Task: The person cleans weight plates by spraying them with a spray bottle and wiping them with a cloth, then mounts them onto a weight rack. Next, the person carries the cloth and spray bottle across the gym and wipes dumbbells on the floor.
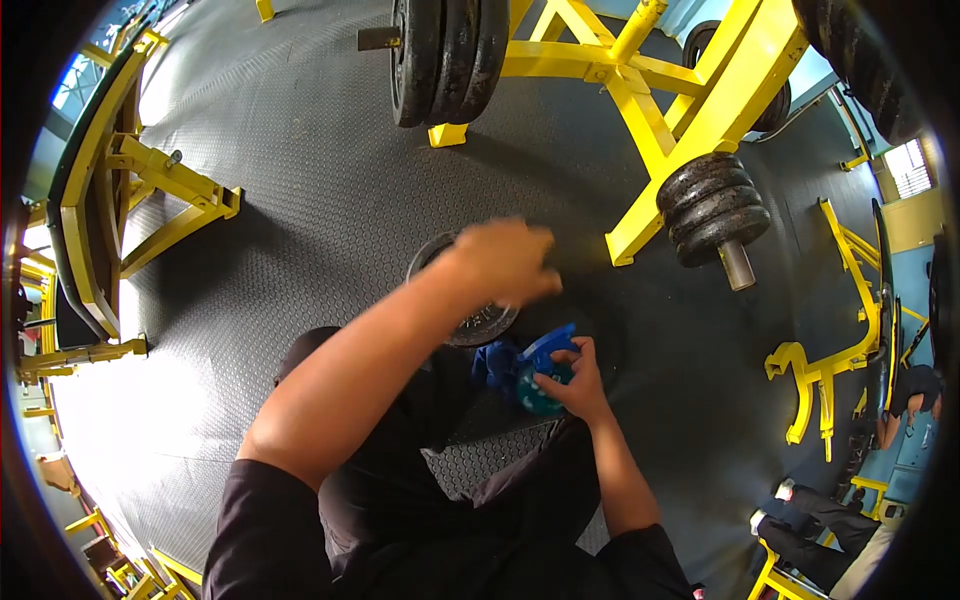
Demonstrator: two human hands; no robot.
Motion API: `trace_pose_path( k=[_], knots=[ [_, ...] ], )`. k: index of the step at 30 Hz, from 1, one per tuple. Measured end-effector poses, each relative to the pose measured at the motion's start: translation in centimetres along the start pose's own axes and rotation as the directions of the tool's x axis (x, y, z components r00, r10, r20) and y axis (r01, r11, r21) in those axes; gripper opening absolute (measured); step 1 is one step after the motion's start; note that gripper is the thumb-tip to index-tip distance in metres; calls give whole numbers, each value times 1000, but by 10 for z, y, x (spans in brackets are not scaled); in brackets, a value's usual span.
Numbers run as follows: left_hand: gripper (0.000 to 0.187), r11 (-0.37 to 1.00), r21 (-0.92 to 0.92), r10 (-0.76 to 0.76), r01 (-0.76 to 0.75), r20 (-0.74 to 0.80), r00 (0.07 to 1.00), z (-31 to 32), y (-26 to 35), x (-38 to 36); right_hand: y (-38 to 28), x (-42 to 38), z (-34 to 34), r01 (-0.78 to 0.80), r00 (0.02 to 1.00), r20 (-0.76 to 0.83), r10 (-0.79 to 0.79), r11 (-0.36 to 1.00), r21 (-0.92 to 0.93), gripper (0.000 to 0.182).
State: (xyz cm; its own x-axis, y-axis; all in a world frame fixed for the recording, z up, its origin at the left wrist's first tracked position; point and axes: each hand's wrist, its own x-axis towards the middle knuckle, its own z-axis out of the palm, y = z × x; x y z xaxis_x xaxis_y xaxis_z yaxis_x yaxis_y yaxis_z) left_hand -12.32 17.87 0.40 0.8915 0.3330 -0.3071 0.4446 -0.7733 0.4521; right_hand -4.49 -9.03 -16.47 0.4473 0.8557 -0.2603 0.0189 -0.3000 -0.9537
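Note:
Near the middle of the view my left hand [508,262] is raised over a dark round weight plate [485,325] on the floor. That hand is smeared by motion, and whether it holds anything is unclear. Lower right, my right hand [580,383] has its fingers around a teal translucent container [541,390] with a blue lid part [550,345]. A crumpled dark blue cloth [494,366] lies beside the container, just below the plate.
Yellow racks [640,110] with stacked weight plates [455,60] stand ahead and to the right. A yellow-framed bench [165,180] is at the left. Two other people, one in dark trousers [825,520], are at the far right. My folded legs are below.

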Motion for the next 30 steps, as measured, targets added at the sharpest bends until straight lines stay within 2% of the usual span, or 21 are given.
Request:
trace_pose_path(
  k=[1,3,4,6,7,8,9,10,12,14,16,18,19,20,22,23,24,26,27,29,30],
  knots=[
    [54,998,-34,55,-50,170,984,9,8,-3,-13,3,-2,9,1000,1,-9,1000,-1,74],
    [68,972,-210,167,-109,284,944,33,22,-6,-36,7,-4,164,976,101,-193,955,247,78],
    [68,973,-202,163,-109,278,946,43,25,-4,-50,10,-2,173,974,101,-203,953,249,78],
    [71,931,-261,295,-257,118,948,57,27,-1,-75,12,8,207,976,23,-219,949,237,77],
    [79,940,-292,209,-174,93,973,53,33,-9,-84,10,14,217,974,17,-227,947,236,77],
    [79,940,-289,215,-181,90,972,58,36,-11,-91,7,22,228,963,-79,-256,939,-257,73],
    [81,936,-334,153,-110,104,983,64,39,-12,-95,5,28,133,936,-150,-319,714,-687,69],
    [84,925,-379,89,-37,120,989,69,40,-11,-95,6,33,132,935,-151,-320,712,-690,69],
    [83,937,-349,86,-29,149,985,74,40,-10,-90,7,43,186,922,-245,-300,898,-400,64],
    [82,948,-316,75,-17,173,982,70,37,-12,-80,6,48,174,935,-220,-276,902,-394,63],
    [78,999,-28,44,-40,187,981,39,38,-18,-60,2,55,162,950,-187,-251,906,-390,62],
    [75,998,-3,-61,61,-76,995,9,31,-15,-25,-2,67,64,981,-185,-53,997,51,57],
    [71,995,-47,-91,83,-207,974,-6,23,-9,-9,-5,72,34,993,-116,-32,999,14,55],
    [67,990,-94,-127,101,-329,936,-17,13,-4,7,-10,80,22,993,-115,-20,1000,12,55],
    [61,982,-187,-88,-11,-513,854,-25,-7,0,21,-16,100,-56,996,-54,66,982,180,57],
    [55,972,-233,-104,-26,-526,844,-27,-9,-3,20,-17,106,-66,996,-61,68,997,43,49],
    [55,972,-231,-98,-31,-524,846,-28,-12,-3,17,-17,113,-66,995,-68,69,997,45,49],
    [53,964,-262,-107,-54,-563,819,-30,-19,-2,14,-12,125,-190,973,-139,186,982,-17,39],
    [51,960,-277,-124,-48,-570,812,-34,-19,-4,20,-9,132,-193,973,-135,190,981,-12,39],
    [51,948,-314,-146,-45,-559,816,-40,-18,-9,31,-1,142,-55,973,-228,25,991,-125,36],
    [51,935,-352,-164,-51,-552,818,-43,-17,-9,33,2,143,-57,973,-228,28,991,-122,36]
  ],
)
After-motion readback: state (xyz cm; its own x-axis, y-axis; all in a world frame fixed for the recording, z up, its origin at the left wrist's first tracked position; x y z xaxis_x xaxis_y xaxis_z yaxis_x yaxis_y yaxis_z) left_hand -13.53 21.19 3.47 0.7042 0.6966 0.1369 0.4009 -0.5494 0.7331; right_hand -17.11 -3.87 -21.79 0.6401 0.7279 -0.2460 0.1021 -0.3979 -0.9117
